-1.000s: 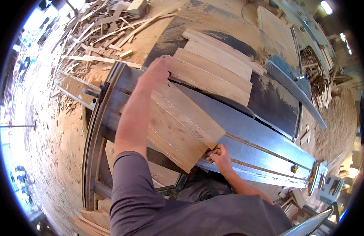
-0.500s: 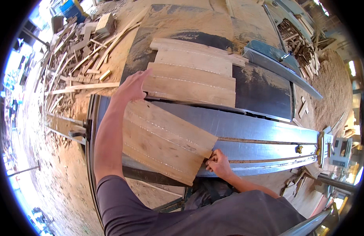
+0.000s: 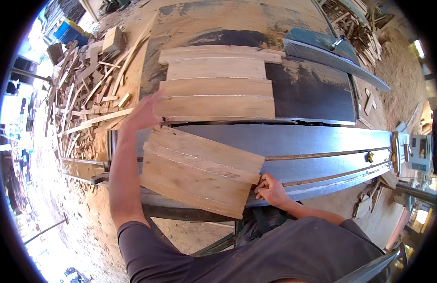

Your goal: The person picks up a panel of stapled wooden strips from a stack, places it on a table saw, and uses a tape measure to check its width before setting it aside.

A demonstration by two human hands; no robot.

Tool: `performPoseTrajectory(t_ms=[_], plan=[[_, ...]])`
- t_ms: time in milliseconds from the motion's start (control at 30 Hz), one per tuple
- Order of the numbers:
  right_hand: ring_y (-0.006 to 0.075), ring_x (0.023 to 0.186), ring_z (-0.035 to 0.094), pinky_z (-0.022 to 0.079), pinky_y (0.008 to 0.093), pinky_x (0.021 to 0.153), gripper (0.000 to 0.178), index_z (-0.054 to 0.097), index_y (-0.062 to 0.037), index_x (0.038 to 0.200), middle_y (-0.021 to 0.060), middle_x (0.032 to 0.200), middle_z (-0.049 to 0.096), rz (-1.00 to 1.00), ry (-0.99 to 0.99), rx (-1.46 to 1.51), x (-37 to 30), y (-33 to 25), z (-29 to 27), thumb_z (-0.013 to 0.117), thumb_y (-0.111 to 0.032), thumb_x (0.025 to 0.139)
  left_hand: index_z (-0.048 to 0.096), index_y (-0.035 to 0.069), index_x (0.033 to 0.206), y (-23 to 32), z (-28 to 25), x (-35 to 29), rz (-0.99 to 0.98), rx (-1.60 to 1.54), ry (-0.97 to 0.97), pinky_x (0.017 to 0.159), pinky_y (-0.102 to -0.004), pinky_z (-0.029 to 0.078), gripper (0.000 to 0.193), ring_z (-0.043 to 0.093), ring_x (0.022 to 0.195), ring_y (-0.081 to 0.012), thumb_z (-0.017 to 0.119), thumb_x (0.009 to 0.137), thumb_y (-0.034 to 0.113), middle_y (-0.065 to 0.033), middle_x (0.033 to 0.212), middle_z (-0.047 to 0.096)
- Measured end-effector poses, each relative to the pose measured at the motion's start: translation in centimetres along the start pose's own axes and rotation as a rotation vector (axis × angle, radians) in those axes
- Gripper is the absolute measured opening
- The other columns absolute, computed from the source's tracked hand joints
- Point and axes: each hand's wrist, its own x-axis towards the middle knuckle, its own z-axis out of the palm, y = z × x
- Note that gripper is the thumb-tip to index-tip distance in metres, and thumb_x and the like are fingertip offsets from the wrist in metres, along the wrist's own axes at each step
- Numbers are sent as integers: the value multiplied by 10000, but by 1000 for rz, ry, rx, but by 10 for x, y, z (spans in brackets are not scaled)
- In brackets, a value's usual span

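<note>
A glued wooden panel (image 3: 199,174) of several strips lies askew on the metal sliding table (image 3: 331,141) of a panel saw. My right hand (image 3: 270,189) is closed on this panel's right edge, thumb and curled fingers at the lower right corner. Across the slot, a second strip panel (image 3: 218,89) with stepped ends rests on the dark, dusty saw table (image 3: 313,94). My left hand (image 3: 145,111) is open at that panel's left end, fingers extended and thumb apart. Whether its fingertips touch the wood I cannot tell.
A blue-green fence (image 3: 331,56) with a long metal edge stands at the far right of the table. Offcuts (image 3: 86,85) are heaped at the left, beside a blue bucket (image 3: 70,33). Sawdust (image 3: 398,89) is piled at the right. A yellow knob (image 3: 369,157) sits on the sliding table.
The view has turned a little, so the panels and saw table sit differently in the picture. My right hand keeps its hold on the near panel; my left hand stays by the far panel's end.
</note>
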Motion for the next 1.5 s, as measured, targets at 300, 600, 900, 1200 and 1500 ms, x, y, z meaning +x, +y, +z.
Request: performPoseTrajectory(t_ms=[300, 600, 900, 1200, 1500], plan=[[195, 680, 700, 545, 310, 554, 221, 488, 32, 1071, 176, 880, 705, 13, -8, -15, 0, -9, 2, 547, 41, 857, 374, 115, 1552, 10, -4, -9, -58, 14, 7, 1146, -403, 423, 950, 500, 1347, -363, 749, 680, 75, -189, 1484, 511], [182, 693, 699, 534, 309, 562, 232, 489, 27, 1109, 157, 874, 704, -20, 5, 22, -4, -5, 2, 550, 14, 885, 357, 162, 1578, -5, -24, -3, -174, -8, 39, 1086, -408, 467, 1031, 573, 1285, -358, 785, 644, 81, -205, 1413, 584], [236, 731, 688, 518, 367, 621, 95, 617, -9, 977, 134, 776, 680, -292, 70, -421, -23, -8, 4, 617, -47, 890, 375, 185, 1575, -21, -76, -51, -242, 99, 144, 999, -385, 535, 1053, 668, 1151, -318, 757, 604, 39, -218, 1368, 625], [187, 1010, 616, 472, 331, 901, 243, 611, -15, 1129, 54, 1090, 662, -219, -645, 215, 22, -139, 169, 647, -155, 932, 403, 195, 1565, 12, -130, -172, -321, 284, 310, 966, -403, 557, 1003, 692, 1090, -345, 728, 628, 42, -167, 1316, 663], [199, 943, 637, 531, 363, 902, 164, 627, -83, 1047, 61, 1010, 657, 330, -569, 1423, 56, -200, 308, 681, -52, 895, 455, 137, 1527, 124, -79, -288, -668, 289, 383, 967, -423, 560, 888, 703, 1050, -361, 748, 691, 74, -190, 1276, 673]])
